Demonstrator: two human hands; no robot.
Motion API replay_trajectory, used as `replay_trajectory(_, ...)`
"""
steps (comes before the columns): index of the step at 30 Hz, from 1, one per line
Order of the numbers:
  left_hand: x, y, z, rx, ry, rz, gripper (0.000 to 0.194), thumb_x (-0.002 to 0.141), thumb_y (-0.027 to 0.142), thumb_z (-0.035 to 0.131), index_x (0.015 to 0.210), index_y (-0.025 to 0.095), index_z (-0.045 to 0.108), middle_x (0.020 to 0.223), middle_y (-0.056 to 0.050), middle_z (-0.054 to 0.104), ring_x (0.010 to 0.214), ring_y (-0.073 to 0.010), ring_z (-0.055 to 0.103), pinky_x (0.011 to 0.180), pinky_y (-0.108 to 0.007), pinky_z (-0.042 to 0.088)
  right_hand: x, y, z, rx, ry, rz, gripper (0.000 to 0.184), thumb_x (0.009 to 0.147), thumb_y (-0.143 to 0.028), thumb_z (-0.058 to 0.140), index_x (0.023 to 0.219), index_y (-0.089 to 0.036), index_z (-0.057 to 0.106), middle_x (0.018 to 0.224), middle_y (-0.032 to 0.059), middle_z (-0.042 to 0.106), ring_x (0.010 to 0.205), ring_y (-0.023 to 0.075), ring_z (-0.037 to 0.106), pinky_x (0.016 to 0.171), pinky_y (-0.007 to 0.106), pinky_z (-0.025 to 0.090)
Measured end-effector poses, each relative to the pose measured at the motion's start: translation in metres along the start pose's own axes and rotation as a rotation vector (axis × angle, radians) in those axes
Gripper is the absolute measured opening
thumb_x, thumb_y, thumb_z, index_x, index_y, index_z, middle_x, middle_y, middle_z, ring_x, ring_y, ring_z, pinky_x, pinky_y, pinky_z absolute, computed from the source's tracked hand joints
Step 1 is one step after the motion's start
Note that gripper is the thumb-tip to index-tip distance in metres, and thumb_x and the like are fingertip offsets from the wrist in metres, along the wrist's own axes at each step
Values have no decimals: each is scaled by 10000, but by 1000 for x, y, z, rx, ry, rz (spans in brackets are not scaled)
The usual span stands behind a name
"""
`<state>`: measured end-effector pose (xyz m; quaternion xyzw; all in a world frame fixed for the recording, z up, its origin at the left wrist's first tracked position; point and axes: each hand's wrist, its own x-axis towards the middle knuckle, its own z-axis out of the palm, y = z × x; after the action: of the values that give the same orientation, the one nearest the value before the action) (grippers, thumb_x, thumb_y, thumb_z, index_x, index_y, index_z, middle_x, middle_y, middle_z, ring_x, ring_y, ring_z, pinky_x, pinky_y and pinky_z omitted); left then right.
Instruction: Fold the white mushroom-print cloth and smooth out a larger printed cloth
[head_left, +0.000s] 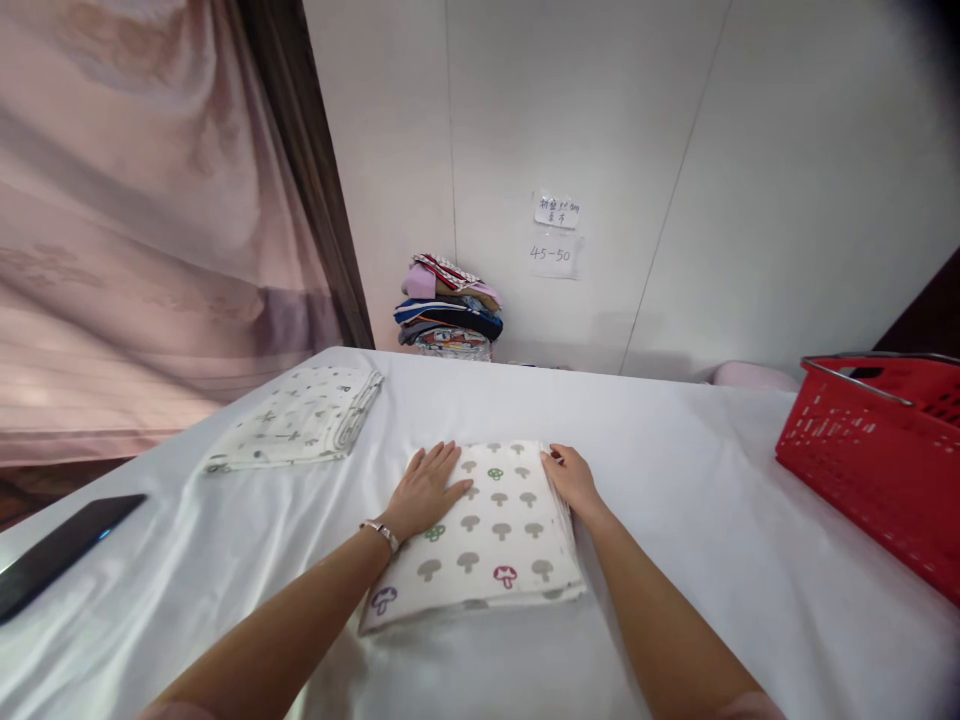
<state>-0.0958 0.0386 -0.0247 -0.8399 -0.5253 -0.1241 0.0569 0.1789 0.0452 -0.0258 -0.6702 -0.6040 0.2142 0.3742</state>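
Several things spread over a white-covered tabletop [675, 470], with a pink curtain [142, 220] hanging in the upper left of the frame. At the lower left edge, a dark flat device [64, 555], probably placed there to be out of the way. Next, left of centre, a folded patterned cloth [292, 420], lying flat, apparently put aside to leave room in the middle.

At centre, the left hand [427, 490], palm down on the upper left part of a folded mushroom-print cloth [487, 550]; fingers nearly straight, thumb spread away, gripping nothing, likely pressing to stop the layers from sliding. Beyond the far edge, upper centre, a pile of folded fabrics [450, 310], presumably stacked to save space. In the lower centre, the mushroom-print cloth itself: flat, slightly turned, between both hands and touched by both, reaching below them toward the bottom of the frame.

Right of the pile, two paper notes [555, 258] on the wall [615, 120], probably serving as labels. Below these, the right hand [576, 482], fingers curled against the upper right edge of the cloth, perhaps to steady or straighten that side; impossible to tell whether pinching any layer. Far right, a red basket [870, 460], well apart from the hands, likely kept within reach.
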Motion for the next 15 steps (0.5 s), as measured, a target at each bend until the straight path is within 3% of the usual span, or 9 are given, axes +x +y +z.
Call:
replay_trajectory(3, 0, 0, 0, 4, -4, -5, 616, 851, 570, 284, 1337, 199, 357, 1399, -57, 352, 1304, -227, 272, 1070, -437, 190, 1, 0, -1, -39, 50, 3, 277, 771, -312, 427, 911, -188, 631, 952, 52, 616, 814, 158, 542, 764, 257, 380)
replay_trajectory(8, 0, 1, -1, 0, -10, -12, 610, 852, 563, 293, 1332, 193, 367, 1398, -55, 354, 1304, -221, 271, 1073, -431, 185, 1, -3, -6, -89, 7, -12, 210, 764, -263, 429, 708, -216, 626, 789, 5, 631, 728, 134, 540, 676, 231, 369)
replay_trajectory(15, 0, -1, 1, -25, 2, -3, 614, 853, 573, 278, 1339, 206, 356, 1398, -54, 356, 1305, -222, 268, 1071, -436, 179, -5, -11, -8, -137, -8, -4, 187, 767, -325, 462, 710, -210, 598, 805, 12, 622, 733, 140, 534, 641, 237, 354)
